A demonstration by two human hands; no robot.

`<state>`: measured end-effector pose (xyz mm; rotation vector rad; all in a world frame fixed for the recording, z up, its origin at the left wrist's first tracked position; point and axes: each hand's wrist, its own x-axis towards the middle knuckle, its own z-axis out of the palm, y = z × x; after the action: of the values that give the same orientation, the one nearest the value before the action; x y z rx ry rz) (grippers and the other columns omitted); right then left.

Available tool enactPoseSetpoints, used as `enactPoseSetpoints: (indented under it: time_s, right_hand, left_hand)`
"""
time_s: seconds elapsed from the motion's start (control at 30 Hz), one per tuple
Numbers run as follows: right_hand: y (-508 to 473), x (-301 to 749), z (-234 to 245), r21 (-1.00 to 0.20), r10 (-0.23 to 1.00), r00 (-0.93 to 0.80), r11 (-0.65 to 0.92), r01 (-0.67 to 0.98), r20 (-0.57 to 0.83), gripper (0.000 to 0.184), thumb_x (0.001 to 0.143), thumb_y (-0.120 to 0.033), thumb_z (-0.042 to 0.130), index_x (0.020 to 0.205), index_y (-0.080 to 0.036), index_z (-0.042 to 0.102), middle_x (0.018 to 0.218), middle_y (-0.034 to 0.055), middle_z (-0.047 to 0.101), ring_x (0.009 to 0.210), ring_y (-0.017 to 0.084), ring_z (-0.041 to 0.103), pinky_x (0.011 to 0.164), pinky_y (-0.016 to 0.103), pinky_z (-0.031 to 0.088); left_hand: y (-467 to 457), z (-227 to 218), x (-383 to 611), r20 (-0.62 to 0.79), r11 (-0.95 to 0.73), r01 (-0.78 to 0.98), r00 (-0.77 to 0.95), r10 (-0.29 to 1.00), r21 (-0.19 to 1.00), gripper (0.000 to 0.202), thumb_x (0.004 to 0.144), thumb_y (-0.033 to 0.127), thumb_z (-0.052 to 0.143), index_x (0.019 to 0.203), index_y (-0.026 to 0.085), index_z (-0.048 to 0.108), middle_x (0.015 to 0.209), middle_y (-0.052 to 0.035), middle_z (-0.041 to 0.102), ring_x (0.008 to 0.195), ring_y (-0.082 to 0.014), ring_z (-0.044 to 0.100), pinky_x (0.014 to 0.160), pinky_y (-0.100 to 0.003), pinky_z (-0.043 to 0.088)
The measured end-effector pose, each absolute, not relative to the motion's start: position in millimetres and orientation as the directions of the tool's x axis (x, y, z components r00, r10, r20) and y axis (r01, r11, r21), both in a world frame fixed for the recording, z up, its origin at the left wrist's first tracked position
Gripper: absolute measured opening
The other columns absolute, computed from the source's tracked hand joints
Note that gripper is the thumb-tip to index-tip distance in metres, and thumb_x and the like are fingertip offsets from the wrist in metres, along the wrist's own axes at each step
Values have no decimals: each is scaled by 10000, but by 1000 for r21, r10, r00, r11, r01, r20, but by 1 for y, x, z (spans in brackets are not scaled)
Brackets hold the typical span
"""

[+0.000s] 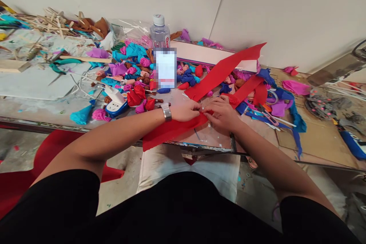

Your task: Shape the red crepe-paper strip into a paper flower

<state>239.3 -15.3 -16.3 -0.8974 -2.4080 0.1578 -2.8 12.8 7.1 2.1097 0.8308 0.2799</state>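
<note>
A long red cloth strip runs from the table's near edge up to the back right. My left hand, with a metal watch on its wrist, pinches the strip near its lower part. My right hand is closed on the same strip right beside it, fingertips almost touching the left hand. The strip's near end hangs over the table's front edge.
Small rolled cloth flowers in red, pink, blue and teal litter the table. A water bottle stands at the back, a white power strip to the left, scissors and blue scraps to the right, wooden sticks far left.
</note>
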Motion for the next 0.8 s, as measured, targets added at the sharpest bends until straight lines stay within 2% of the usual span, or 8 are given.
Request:
enactPoseSetpoints:
  time_s: [0.17, 0.33, 0.63, 0.8]
  right_hand:
    - [-15, 239, -16, -301, 627, -622, 776, 555, 469, 133, 1064, -313, 653, 1051, -274, 780, 1025, 35, 848, 1036, 258, 715, 1001, 497, 383]
    - [-16, 239, -15, -309, 633, -624, 771, 557, 458, 119, 1056, -294, 662, 1057, -277, 780, 1017, 31, 846, 1024, 255, 716, 1001, 498, 382]
    - [-18, 236, -12, -302, 639, -624, 767, 566, 450, 142, 1063, -306, 643, 1041, -268, 778, 1019, 43, 849, 1023, 253, 715, 997, 494, 384]
    - [-19, 236, -11, -306, 640, -629, 766, 565, 442, 143, 1067, -312, 646, 1046, -267, 780, 1041, 42, 851, 1035, 252, 721, 1010, 499, 380]
  left_hand:
    - [12, 10, -3, -98, -434, 471, 756, 647, 768, 123, 832, 212, 496, 711, 191, 495, 645, 42, 446, 641, -125, 410, 680, -315, 313]
    - [13, 5, -3, -91, -426, 462, 754, 650, 778, 112, 826, 212, 506, 748, 176, 578, 666, 31, 513, 670, -136, 460, 693, -310, 324]
    - [14, 5, -2, -84, -426, 457, 752, 653, 781, 122, 822, 195, 511, 701, 185, 518, 646, 37, 486, 646, -128, 427, 679, -314, 308]
    - [15, 3, -3, -97, -421, 466, 752, 652, 778, 133, 853, 197, 487, 758, 171, 576, 691, 28, 517, 689, -136, 474, 701, -312, 325]
